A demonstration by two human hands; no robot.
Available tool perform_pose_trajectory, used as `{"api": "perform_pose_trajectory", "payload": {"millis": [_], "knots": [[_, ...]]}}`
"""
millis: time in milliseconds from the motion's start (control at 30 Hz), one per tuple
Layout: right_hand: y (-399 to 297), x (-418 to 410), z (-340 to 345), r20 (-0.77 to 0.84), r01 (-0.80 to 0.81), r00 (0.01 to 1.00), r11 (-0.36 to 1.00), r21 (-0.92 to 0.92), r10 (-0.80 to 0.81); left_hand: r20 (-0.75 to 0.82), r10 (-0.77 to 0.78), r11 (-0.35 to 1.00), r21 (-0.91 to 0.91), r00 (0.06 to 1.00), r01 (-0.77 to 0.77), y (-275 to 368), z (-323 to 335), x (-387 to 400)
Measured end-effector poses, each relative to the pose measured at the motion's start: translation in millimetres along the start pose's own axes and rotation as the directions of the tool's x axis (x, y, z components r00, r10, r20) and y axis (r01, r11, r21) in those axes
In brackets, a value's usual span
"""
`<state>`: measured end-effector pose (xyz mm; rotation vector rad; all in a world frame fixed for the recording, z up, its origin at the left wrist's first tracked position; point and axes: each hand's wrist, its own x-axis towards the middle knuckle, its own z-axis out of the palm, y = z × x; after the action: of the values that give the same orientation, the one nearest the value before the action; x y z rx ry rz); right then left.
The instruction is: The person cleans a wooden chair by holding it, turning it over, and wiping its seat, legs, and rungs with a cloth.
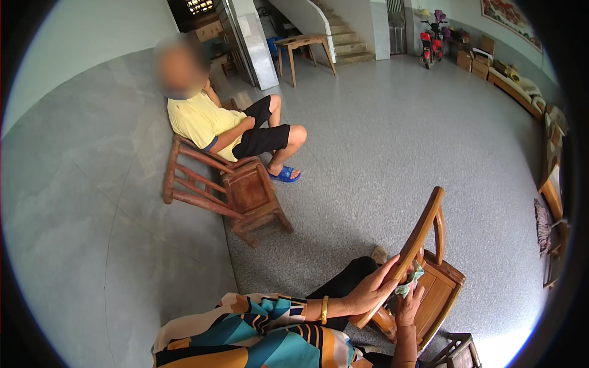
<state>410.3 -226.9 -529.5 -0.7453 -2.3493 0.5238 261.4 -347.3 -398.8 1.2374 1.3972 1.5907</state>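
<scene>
A wooden chair (pixel 441 294) with a light brown varnish stands before me, its curved top rail (pixel 421 225) slanting up and away. My left hand (pixel 370 292), below a gold bracelet (pixel 325 309), grips the lower part of that rail. In my right hand (pixel 409 306) is a crumpled green and pink cloth (pixel 409 281), pressed against the inner side of the chair back. The rail and my fingers hide part of the cloth. Beneath both hands lies the panelled chair seat (pixel 432 299).
Ahead on the left, a person in a yellow shirt (pixel 202 119) sits by the wall. An old reddish wooden chair (pixel 251 188) stands nearer. Close on my right is a small wooden stool (pixel 458 352). Farther off are a wooden table (pixel 303 41), stairs (pixel 347 39) and a red scooter (pixel 430 43).
</scene>
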Motion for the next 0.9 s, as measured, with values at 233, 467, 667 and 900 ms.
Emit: {"api": "perform_pose_trajectory", "payload": {"millis": [233, 467, 667, 900], "knots": [[38, -49, 7, 0.285, -0.22, 0.932, 0.974, -0.047, 0.224, -0.036, 0.009, 0.995, 0.104, 0.999, -0.005, -4, -1, -2], [112, -58, 19, 0.181, -0.367, 0.918, 0.929, 0.05, 0.353, 0.011, -0.061, 0.996, 0.071, 0.998, 0.06, 1, -2, -1], [22, 55, -54, -0.14, -0.334, 0.862, 0.753, 0.567, 0.488, -0.026, -0.038, 0.998, 0.056, 0.999, 0.04, 2, -2, -1], [-48, 105, -32, -0.288, 0.048, 0.957, 0.974, 0.223, 0.018, 0.001, -0.042, 0.996, 0.082, 0.999, 0.042, 0, -3, -2]]}}
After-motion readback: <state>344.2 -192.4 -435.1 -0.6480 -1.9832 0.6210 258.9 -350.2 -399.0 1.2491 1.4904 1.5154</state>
